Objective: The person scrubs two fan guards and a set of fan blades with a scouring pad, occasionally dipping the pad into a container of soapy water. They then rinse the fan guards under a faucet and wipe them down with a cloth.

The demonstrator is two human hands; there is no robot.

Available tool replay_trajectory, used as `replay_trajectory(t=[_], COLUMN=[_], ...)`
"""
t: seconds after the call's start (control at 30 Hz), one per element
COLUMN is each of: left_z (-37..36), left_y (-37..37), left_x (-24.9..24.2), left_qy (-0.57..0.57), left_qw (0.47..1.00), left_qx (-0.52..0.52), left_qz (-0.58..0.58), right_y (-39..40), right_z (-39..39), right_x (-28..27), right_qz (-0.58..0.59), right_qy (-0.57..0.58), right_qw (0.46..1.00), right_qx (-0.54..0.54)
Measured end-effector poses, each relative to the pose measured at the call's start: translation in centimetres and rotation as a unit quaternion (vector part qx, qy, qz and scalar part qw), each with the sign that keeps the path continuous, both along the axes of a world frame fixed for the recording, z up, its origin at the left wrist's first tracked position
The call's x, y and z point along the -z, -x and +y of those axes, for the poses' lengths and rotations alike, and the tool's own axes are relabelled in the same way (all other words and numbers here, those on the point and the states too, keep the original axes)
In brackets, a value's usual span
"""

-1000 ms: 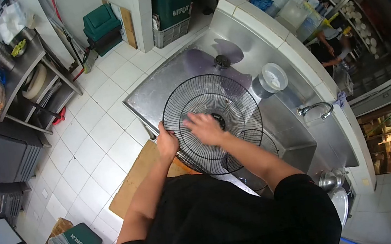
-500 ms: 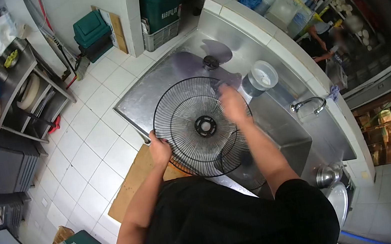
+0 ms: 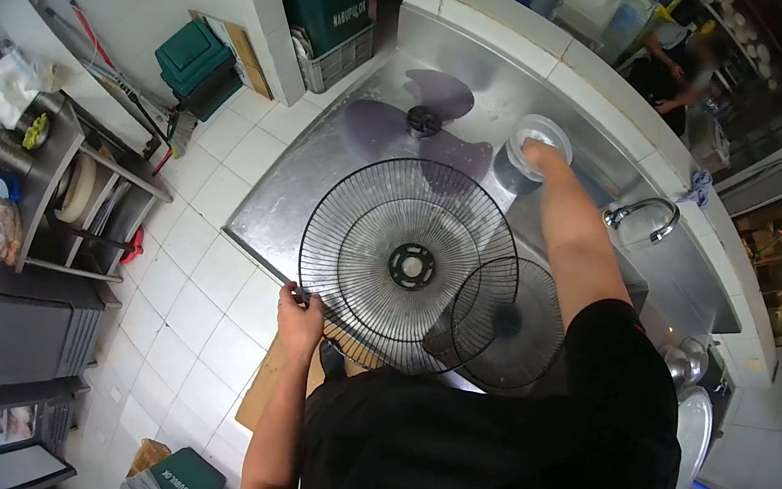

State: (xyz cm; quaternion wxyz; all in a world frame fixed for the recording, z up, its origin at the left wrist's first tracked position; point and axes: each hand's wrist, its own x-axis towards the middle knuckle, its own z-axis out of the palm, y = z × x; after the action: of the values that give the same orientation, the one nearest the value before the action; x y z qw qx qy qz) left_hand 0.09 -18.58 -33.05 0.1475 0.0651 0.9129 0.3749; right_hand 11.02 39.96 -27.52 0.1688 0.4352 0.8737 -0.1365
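Observation:
A round black wire fan guard (image 3: 410, 267) lies over the edge of the metal sink counter (image 3: 268, 197). My left hand (image 3: 300, 321) is closed on the guard's left rim. My right hand (image 3: 544, 153) reaches into a round container (image 3: 516, 170) with whitish liquid; its fingers are hidden inside. A second wire guard (image 3: 526, 336) rests lower in the sink, partly under the first. Behind the guards lies a purple fan blade (image 3: 453, 149) with a dark hub.
A curved faucet (image 3: 644, 215) stands at the right. White tiled ledge (image 3: 577, 65) borders the sink. Green bins (image 3: 330, 6) stand at the back, a metal shelf (image 3: 68, 181) at the left. Another person (image 3: 678, 65) is beyond the ledge.
My right hand has moved off the guard's upper right area, rightward into the container. The guard sits slightly lower in view, with my left hand still at its left rim.

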Motion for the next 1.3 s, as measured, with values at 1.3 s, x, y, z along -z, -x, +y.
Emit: replay_trajectory(t=[1.3], left_z=[2.6], left_y=[0.3], left_x=[3.1], left_qy=[-0.064], left_qw=[0.998], left_qx=[-0.002], left_qz=[0.021], right_y=[-1.1], right_z=[-38.5], right_x=[5.7], right_qz=[0.274], right_qy=[-0.084], right_qw=[0.867], right_qx=[-0.407])
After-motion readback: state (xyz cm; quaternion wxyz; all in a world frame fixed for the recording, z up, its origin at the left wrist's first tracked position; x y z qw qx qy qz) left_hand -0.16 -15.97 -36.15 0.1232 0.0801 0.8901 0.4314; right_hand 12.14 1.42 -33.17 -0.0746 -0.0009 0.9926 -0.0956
